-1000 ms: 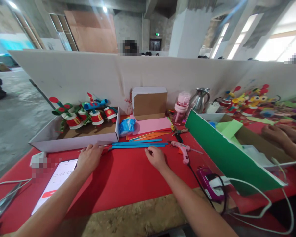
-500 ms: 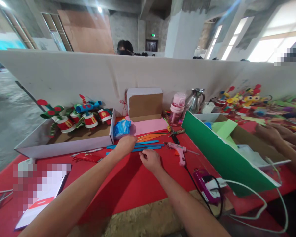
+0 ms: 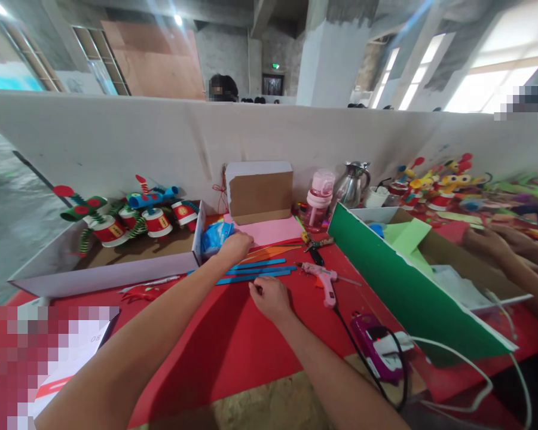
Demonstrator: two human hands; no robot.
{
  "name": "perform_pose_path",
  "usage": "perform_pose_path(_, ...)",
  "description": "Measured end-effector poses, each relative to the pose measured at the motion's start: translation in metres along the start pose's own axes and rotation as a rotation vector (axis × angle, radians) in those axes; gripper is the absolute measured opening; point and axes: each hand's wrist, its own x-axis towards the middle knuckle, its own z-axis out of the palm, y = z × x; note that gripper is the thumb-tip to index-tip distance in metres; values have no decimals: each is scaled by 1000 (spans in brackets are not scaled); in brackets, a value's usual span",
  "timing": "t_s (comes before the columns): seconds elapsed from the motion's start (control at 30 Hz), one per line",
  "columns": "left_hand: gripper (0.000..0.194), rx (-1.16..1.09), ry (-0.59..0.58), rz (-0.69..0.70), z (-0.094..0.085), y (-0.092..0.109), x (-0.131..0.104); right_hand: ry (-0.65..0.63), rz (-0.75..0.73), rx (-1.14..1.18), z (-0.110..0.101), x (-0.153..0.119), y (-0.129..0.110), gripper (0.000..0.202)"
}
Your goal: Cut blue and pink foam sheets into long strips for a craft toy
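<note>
My left hand (image 3: pixel 237 248) reaches over the far ends of several orange paper strips (image 3: pixel 273 253), beside the pink sheet (image 3: pixel 273 232). Its fingers are curled and point away from me, so what they pinch, if anything, is hidden. Just in front of the blue paper strips (image 3: pixel 262 272) rests my right hand (image 3: pixel 271 297), fingers curled in and nothing visible in them. A blue plastic packet (image 3: pixel 216 237) lies left of my left hand. To the right of the strips is a pink glue gun (image 3: pixel 325 279) on its side.
At left, a white box (image 3: pixel 112 272) holds several paper-cup figures (image 3: pixel 156 222). A green-sided box (image 3: pixel 399 292) stands at right, near another person's hands (image 3: pixel 488 242). A pink bottle (image 3: pixel 320 200), metal jug (image 3: pixel 353 184), pliers (image 3: pixel 316 245) and purple power unit (image 3: pixel 376 346) surround the work area.
My left hand has moved slightly forward, toward the pink sheet and orange strips. My right hand stays nearly in place by the blue strips. The view has shifted a little.
</note>
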Motion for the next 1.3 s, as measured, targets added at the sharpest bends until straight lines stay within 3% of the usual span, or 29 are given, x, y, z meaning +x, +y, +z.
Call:
perform_pose_path(0.33, 34, -10, -60, -43, 8, 7, 21, 22, 2, 22, 4, -1, 2, 28)
perform_pose_path(0.83, 33, -38, -86, -19, 2, -4, 29, 25, 0, 19, 3, 0, 2, 29)
perform_pose_path(1.3, 35, -38, -12, -216, -2, -9, 33, 10, 14, 40, 4, -1, 2, 29)
